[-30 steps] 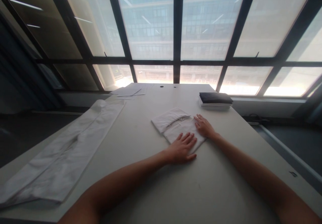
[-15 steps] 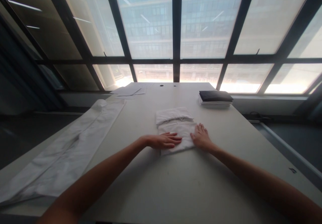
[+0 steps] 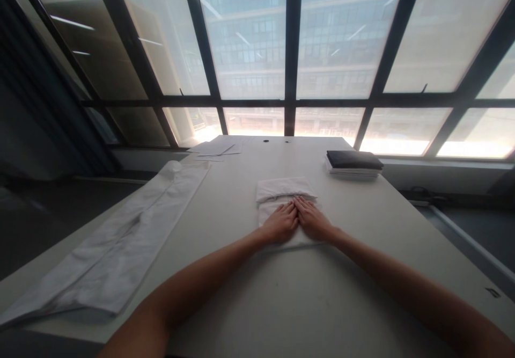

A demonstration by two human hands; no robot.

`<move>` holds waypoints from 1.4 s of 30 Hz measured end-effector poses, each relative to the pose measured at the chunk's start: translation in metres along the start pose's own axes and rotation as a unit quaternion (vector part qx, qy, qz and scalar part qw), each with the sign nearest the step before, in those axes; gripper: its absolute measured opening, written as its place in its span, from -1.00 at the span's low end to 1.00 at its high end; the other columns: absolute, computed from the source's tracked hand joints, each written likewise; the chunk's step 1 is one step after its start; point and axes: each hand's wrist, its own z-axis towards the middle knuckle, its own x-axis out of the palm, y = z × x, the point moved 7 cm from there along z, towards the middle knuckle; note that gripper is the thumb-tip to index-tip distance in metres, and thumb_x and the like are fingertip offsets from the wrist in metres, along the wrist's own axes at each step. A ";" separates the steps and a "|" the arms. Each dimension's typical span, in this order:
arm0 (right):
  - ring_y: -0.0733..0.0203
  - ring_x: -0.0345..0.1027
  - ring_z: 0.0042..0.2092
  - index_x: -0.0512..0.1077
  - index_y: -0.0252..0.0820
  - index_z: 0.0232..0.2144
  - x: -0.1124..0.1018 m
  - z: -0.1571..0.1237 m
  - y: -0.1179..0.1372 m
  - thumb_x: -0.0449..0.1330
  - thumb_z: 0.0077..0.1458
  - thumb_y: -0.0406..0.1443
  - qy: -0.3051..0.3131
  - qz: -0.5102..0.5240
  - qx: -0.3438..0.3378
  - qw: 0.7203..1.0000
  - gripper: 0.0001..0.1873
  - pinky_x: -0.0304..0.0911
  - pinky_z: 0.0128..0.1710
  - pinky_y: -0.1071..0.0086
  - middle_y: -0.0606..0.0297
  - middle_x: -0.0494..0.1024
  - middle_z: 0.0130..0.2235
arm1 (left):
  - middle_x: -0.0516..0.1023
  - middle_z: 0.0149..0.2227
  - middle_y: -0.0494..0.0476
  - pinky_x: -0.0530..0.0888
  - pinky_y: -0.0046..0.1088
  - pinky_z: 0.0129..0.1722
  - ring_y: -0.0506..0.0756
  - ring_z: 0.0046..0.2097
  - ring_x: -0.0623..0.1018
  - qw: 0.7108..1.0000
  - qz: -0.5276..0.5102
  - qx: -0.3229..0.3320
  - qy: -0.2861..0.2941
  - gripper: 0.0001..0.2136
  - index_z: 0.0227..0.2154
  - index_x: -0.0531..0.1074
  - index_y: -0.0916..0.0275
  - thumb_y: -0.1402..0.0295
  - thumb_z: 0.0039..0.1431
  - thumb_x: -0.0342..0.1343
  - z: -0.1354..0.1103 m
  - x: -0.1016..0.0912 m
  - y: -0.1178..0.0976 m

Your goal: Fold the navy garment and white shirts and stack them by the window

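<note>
A white folded garment [image 3: 284, 187] lies flat on the table before me, its far part a separate raised fold. My left hand [image 3: 282, 223] rests palm down on its near half, fingers stretched forward. Beside it, my right hand [image 3: 314, 219] also lies flat on the cloth, fingertips close to the seam between the two folds. Both hands meet at the fingers and cover much of the near half. Neither grips the fabric.
At the left, long white trousers [image 3: 132, 224] lie along the table [image 3: 241, 304]. Paper sheets [image 3: 215, 147] are at the far left. A stack of folded cloth, black on top [image 3: 354, 159], sits at the right. Windows stand behind the table.
My left hand has slid right and my right hand inward, so the two now meet over the middle of the garment. The view has turned slightly left.
</note>
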 end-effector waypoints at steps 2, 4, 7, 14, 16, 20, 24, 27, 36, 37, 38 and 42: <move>0.06 -0.09 0.44 0.05 -0.35 0.41 -0.001 -0.002 -0.002 -0.15 0.35 -0.27 0.014 -0.001 -0.019 1.000 -0.36 -0.10 0.40 0.05 0.02 0.09 0.41 | -0.06 0.46 0.35 -0.02 -0.12 0.40 0.19 0.46 -0.02 0.999 0.005 -0.032 0.031 -0.39 0.43 -0.08 0.33 0.07 0.48 -0.34 -0.006 0.001 0.010; 0.07 -0.15 0.45 0.06 -0.35 0.41 -0.002 -0.006 -0.006 -0.15 0.38 -0.17 0.038 -0.003 -0.034 0.999 -0.35 -0.16 0.41 0.08 0.04 0.06 0.43 | -0.10 0.46 0.37 -0.06 -0.15 0.40 0.22 0.47 -0.05 0.996 0.010 -0.062 0.059 -0.30 0.44 -0.11 0.38 -0.04 0.45 -0.35 -0.014 -0.002 0.020; 0.07 -0.22 0.46 0.04 -0.34 0.42 -0.006 -0.013 -0.016 -0.17 0.40 -0.07 0.072 -0.005 -0.039 0.997 -0.31 -0.24 0.43 0.10 0.07 -0.02 0.45 | -0.12 0.46 0.37 -0.09 -0.18 0.40 0.23 0.47 -0.06 0.993 0.017 -0.082 0.080 -0.25 0.43 -0.08 0.40 -0.10 0.42 -0.35 -0.026 -0.008 0.031; 0.09 -0.19 0.46 0.04 -0.27 0.42 -0.008 -0.025 -0.042 -0.16 0.40 -0.04 0.069 0.005 0.011 0.998 -0.31 -0.24 0.42 0.09 0.15 0.00 0.44 | -0.14 0.46 0.44 -0.10 -0.13 0.40 0.28 0.47 -0.10 0.987 0.019 -0.133 0.091 -0.24 0.41 -0.07 0.47 -0.08 0.41 -0.31 -0.046 -0.015 0.041; 0.10 -0.20 0.46 0.06 -0.27 0.41 -0.008 -0.028 -0.046 -0.15 0.39 -0.06 0.060 0.005 0.030 0.998 -0.32 -0.24 0.41 0.12 0.14 0.03 0.44 | -0.15 0.46 0.47 -0.10 -0.08 0.39 0.30 0.47 -0.11 0.983 0.022 -0.161 0.091 -0.23 0.40 -0.07 0.51 -0.07 0.40 -0.29 -0.049 -0.018 0.042; 0.10 -0.19 0.46 0.07 -0.27 0.41 -0.011 -0.033 -0.044 -0.13 0.39 -0.07 0.049 0.003 0.058 0.997 -0.33 -0.23 0.41 0.12 0.12 0.04 0.44 | -0.18 0.46 0.45 -0.11 0.01 0.39 0.31 0.47 -0.12 0.969 0.030 -0.221 0.105 -0.24 0.41 -0.07 0.49 -0.06 0.39 -0.28 -0.052 -0.022 0.044; 0.04 -0.21 0.46 0.07 -0.34 0.40 -0.010 -0.039 -0.031 -0.12 0.37 -0.10 0.048 -0.002 0.086 0.995 -0.32 -0.24 0.41 0.05 0.06 0.01 0.44 | -0.11 0.46 0.37 -0.09 0.04 0.38 0.27 0.47 -0.07 0.964 0.052 -0.246 0.089 -0.31 0.40 0.00 0.39 -0.02 0.41 -0.31 -0.055 -0.028 0.045; 0.01 -0.23 0.46 0.09 -0.40 0.39 -0.007 -0.045 -0.015 -0.11 0.36 -0.14 0.041 -0.007 0.100 0.994 -0.33 -0.28 0.41 0.02 0.01 0.00 0.44 | 0.05 0.42 0.41 -0.11 0.07 0.38 0.27 0.44 0.05 0.962 0.090 -0.249 0.061 -0.36 0.36 0.12 0.37 0.01 0.42 -0.28 -0.059 -0.035 0.046; -0.03 -0.17 0.45 0.22 -0.34 0.32 -0.020 -0.043 0.014 -0.05 0.33 -0.24 -0.011 -0.015 0.059 0.998 -0.42 -0.39 0.41 -0.10 -0.04 0.12 0.41 | 0.06 0.42 0.42 -0.03 -0.05 0.39 0.27 0.45 0.02 0.992 0.086 -0.094 -0.009 -0.44 0.35 0.14 0.39 0.16 0.43 -0.17 -0.054 -0.034 0.015; -0.01 -0.17 0.45 0.22 -0.33 0.32 -0.022 -0.042 0.019 -0.05 0.33 -0.26 -0.017 -0.012 0.030 0.999 -0.43 -0.38 0.41 -0.08 -0.03 0.13 0.40 | 0.05 0.43 0.37 -0.02 -0.07 0.39 0.25 0.45 0.01 0.996 0.066 -0.055 0.003 -0.43 0.38 0.10 0.34 0.14 0.43 -0.16 -0.052 -0.030 0.006; 0.01 -0.17 0.45 0.21 -0.31 0.33 -0.023 -0.040 0.024 -0.05 0.32 -0.27 -0.017 -0.004 -0.001 1.000 -0.42 -0.35 0.42 -0.06 -0.01 0.14 0.40 | 0.04 0.44 0.32 -0.02 -0.07 0.39 0.24 0.46 0.00 0.999 0.045 -0.024 0.012 -0.43 0.40 0.06 0.28 0.12 0.44 -0.17 -0.051 -0.027 -0.001; 0.08 -0.15 0.45 0.05 -0.27 0.41 -0.014 -0.039 0.035 -0.04 0.32 -0.26 0.013 0.043 -0.067 0.997 -0.34 -0.21 0.42 0.04 0.07 0.09 0.42 | 0.00 0.46 0.22 -0.03 -0.09 0.39 0.20 0.46 -0.03 1.000 -0.001 0.014 0.024 -0.42 0.44 -0.05 0.15 0.06 0.47 -0.25 -0.048 -0.020 -0.016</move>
